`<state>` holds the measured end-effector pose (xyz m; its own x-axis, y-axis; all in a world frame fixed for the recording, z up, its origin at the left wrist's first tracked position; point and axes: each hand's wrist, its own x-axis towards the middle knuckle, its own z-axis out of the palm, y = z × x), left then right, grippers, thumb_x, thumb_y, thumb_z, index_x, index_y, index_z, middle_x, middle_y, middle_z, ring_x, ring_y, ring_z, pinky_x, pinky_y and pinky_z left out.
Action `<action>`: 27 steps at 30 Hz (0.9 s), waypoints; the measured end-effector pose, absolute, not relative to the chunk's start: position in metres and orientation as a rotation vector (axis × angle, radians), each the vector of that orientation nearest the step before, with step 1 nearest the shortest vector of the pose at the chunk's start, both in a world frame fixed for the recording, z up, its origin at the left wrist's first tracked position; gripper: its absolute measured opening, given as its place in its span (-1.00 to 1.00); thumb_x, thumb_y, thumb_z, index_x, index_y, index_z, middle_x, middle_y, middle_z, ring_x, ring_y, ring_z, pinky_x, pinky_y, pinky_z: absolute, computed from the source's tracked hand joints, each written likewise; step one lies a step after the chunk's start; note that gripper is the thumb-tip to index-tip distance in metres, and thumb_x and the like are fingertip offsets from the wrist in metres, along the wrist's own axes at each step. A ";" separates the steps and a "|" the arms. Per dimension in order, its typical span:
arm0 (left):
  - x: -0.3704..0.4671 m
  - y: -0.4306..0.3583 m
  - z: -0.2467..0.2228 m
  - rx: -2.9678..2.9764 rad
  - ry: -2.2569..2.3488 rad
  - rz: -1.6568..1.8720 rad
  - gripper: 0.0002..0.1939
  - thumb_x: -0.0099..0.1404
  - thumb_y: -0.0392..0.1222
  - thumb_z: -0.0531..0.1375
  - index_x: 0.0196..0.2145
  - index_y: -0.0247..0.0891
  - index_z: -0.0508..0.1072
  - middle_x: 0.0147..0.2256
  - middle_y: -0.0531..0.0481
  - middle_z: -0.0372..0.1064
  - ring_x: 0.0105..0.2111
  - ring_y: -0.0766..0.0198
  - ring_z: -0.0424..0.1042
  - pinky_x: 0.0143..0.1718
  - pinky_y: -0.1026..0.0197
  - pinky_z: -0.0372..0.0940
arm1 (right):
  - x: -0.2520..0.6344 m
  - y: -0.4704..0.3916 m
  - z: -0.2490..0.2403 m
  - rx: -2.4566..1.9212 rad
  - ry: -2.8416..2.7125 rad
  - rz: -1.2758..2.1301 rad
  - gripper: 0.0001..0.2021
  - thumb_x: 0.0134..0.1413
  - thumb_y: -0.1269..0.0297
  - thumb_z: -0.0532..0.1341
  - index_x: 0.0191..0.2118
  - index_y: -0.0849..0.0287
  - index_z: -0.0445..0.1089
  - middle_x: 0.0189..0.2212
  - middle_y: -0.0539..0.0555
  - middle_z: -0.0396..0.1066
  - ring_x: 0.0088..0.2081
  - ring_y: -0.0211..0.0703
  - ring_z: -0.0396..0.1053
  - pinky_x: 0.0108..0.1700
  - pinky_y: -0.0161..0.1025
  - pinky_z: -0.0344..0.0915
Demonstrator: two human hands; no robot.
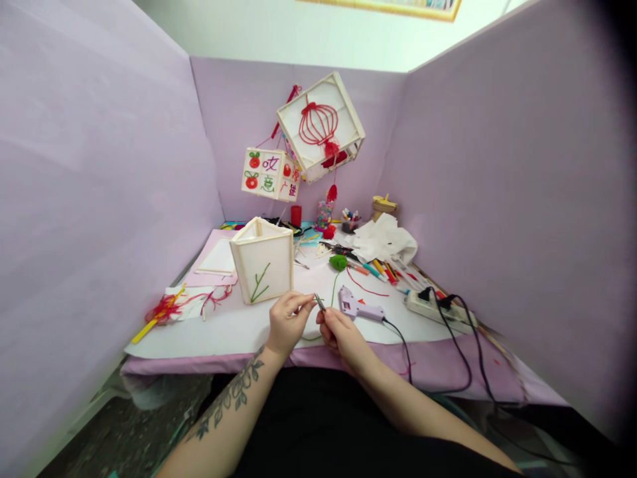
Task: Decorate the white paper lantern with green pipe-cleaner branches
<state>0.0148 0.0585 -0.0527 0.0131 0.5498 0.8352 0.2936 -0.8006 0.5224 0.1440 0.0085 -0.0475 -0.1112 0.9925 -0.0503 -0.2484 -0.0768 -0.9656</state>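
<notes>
My left hand [289, 318] is closed in a pinch, its fingertips on the thin end of green yarn. In my right hand [346, 335] is a small pointed metal tool [319, 303]; its handle is hidden in my fingers, and I cannot tell whether it is scissors or tweezers. The tool's tip meets the yarn at my left fingertips. Green yarn [334, 289] trails from a green yarn ball [338, 262] toward my hands. Just behind my left hand stands a white, wood-framed lantern [271, 265], upright, with green branch-like yarn lines on its front panel.
A lilac glue gun [361, 307] lies right of my hands, its cord running to a power strip [438, 311]. Markers [383, 271] and crumpled white cloth [385, 239] lie behind. Two decorated lanterns [321, 126] hang above. Red yarn [164, 309] lies left. Purple panels enclose the table.
</notes>
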 end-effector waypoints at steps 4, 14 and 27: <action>0.015 0.058 -0.053 2.094 0.880 1.876 -0.92 0.21 -0.28 0.28 -0.32 -0.24 0.58 -0.45 -0.01 0.46 -0.48 0.37 0.39 -0.48 0.34 0.30 | 0.143 0.008 -0.048 -0.997 -1.010 1.475 -0.66 0.08 -0.07 0.11 -0.40 0.14 0.20 -0.74 -0.21 -0.02 -0.71 -0.42 -0.22 -0.64 -0.37 -0.32; 0.013 0.059 -0.053 2.099 0.887 1.827 -0.92 0.22 -0.27 0.27 -0.30 -0.25 0.56 -0.44 0.00 0.45 -0.51 0.39 0.33 -0.47 0.34 0.27 | 0.143 0.008 -0.051 -0.989 -0.977 1.505 -0.70 0.14 0.00 0.06 -0.43 0.13 0.17 -0.74 -0.21 -0.04 -0.70 -0.41 -0.24 -0.64 -0.37 -0.33; 0.008 0.061 -0.056 1.974 0.772 1.331 -0.58 0.23 -0.21 0.20 0.05 -0.27 0.36 -0.29 -0.07 0.47 -0.56 0.44 0.23 -0.56 0.38 0.17 | 0.151 0.009 -0.054 -1.145 -1.283 1.346 -0.64 0.15 -0.05 0.00 -0.50 0.11 0.13 -0.69 -0.15 -0.06 -0.63 -0.31 -0.12 -0.57 -0.31 -0.16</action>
